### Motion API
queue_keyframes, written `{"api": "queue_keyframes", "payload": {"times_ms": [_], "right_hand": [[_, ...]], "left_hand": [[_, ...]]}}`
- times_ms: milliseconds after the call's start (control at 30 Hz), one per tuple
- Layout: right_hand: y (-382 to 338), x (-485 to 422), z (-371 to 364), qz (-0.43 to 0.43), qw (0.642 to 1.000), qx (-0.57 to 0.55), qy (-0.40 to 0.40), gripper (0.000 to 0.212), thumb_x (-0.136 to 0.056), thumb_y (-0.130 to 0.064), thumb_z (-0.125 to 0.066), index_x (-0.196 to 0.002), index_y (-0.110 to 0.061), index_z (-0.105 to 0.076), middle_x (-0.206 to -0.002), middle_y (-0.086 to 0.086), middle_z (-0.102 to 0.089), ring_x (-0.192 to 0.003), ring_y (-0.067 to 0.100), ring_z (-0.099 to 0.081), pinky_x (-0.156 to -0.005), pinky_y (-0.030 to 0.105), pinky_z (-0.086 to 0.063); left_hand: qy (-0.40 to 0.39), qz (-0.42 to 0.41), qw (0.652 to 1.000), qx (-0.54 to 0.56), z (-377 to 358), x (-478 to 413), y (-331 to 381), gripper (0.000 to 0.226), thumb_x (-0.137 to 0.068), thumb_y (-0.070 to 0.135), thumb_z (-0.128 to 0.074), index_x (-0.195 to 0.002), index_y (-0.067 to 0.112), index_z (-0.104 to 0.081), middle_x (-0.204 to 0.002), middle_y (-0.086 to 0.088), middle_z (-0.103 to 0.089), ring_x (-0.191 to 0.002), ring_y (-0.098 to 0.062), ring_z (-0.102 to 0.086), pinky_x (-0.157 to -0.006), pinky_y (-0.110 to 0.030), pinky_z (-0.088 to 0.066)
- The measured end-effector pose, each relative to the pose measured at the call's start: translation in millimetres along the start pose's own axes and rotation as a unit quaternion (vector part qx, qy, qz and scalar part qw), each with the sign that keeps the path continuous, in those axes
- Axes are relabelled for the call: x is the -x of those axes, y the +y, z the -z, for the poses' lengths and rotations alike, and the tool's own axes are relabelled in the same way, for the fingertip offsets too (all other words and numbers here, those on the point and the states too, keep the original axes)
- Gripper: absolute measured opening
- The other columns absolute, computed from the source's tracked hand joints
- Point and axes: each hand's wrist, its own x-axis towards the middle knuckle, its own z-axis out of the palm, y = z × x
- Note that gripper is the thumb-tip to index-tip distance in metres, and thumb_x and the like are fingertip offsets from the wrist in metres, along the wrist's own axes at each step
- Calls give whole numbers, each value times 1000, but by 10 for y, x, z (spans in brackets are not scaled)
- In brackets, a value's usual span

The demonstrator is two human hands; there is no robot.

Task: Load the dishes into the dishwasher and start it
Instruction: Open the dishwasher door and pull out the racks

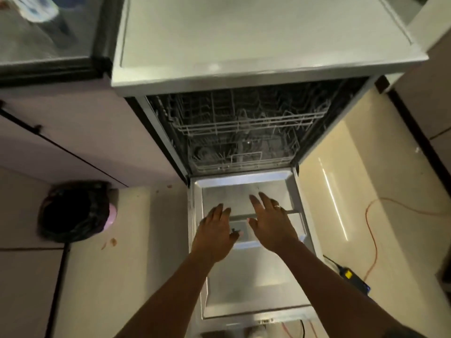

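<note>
The dishwasher point(244, 76) stands open, its steel door point(251, 284) folded flat toward me. Inside, the upper wire rack point(246, 123) and the lower wire rack point(244, 159) sit pushed in; some dishes show dimly in the lower one. My left hand point(216, 234) and my right hand point(272, 223) both reach out over the inner face of the door, fingers straight and spread, holding nothing. They hover above the detergent compartment point(240, 228). A ring is on my right hand.
A bin with a black bag point(73, 211) stands on the floor at the left. An orange cable point(373, 240) and a blue-and-yellow device point(353, 276) lie on the floor at the right. Cabinets flank the dishwasher; a glass-topped stove point(48, 40) is at the upper left.
</note>
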Motion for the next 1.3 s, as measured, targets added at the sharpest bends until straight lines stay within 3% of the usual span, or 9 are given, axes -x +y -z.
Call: {"api": "queue_keyframes", "payload": {"times_ms": [200, 333, 433, 633, 833, 933, 1033, 1133, 1300], "right_hand": [[131, -796, 615, 22, 997, 36, 62, 69, -103, -38, -49, -161, -18, -16, -167, 12, -13, -151, 37, -21, -118, 49, -27], [241, -1266, 1067, 13, 993, 64, 96, 75, -102, -37, -51, -161, -24, -7, -169, 7, 3, -155, 36, -5, -122, 52, -18], [355, -1570, 1284, 30, 987, 93, 128, 75, -100, -43, -53, -160, -23, -13, -167, 10, -5, -153, 36, -10, -121, 55, -24], [537, -1791, 1271, 47, 989, 129, 55, 79, -100, -42, -53, -161, -23, -8, -169, 9, -3, -156, 32, -2, -123, 57, -17], [563, -1741, 1234, 45, 991, 93, 84, 75, -98, -36, -58, -160, -21, -19, -164, 10, -20, -152, 33, -19, -120, 53, -27], [553, -1599, 1185, 34, 992, 93, 83, 74, -97, -37, -58, -160, -24, -20, -163, 9, -21, -151, 34, -19, -120, 52, -26], [529, -1315, 1086, 10, 995, 69, 72, 73, -97, -37, -59, -159, -26, -22, -163, 6, -18, -152, 32, -14, -121, 51, -21], [542, -936, 957, 0, 995, 30, 92, 69, -94, -36, -63, -155, -21, -33, -159, 9, -28, -149, 34, -21, -116, 53, -32], [551, -285, 733, -22, 996, -17, 85, 66, -95, -33, -65, -153, -20, -37, -156, 11, -33, -149, 34, -24, -116, 50, -35]], "left_hand": [[86, 3, 996, -5, 637, -675, 130, 69, -101, 48, -48, -157, 20, -21, -167, -5, -11, -153, -27, -12, -122, -44, -16], [169, -17, 984, -49, 1022, -1086, 208, 72, -99, 43, -52, -156, 20, -15, -166, -4, -5, -153, -26, -5, -123, -46, -11], [205, 1, 976, -76, 1261, -1429, 214, 81, -93, 41, -61, -156, 18, -16, -167, -7, -5, -153, -29, -6, -122, -50, -12], [134, 42, 982, -124, 1330, -1707, 195, 85, -93, 49, -58, -158, 16, -15, -166, -10, -10, -153, -32, -8, -123, -51, -12], [105, 52, 982, -149, 1462, -1745, 230, 85, -91, 57, -55, -157, 18, -18, -164, -10, -14, -150, -35, -13, -123, -51, -14], [113, 60, 977, -169, 1350, -1594, 277, 79, -90, 54, -56, -153, 20, -24, -160, -12, -18, -148, -35, -16, -121, -51, -17], [105, 87, 979, -152, 1182, -1363, 419, 77, -91, 47, -57, -153, 19, -19, -159, -13, -15, -147, -36, -14, -121, -49, -16], [107, 103, 982, -113, 1000, -1039, 534, 77, -93, 44, -56, -153, 18, -17, -159, -14, -13, -147, -36, -12, -121, -47, -12], [131, 86, 986, -63, 624, -423, 599, 71, -90, 40, -63, -149, 15, -32, -152, -14, -28, -143, -34, -24, -120, -44, -20]]}}
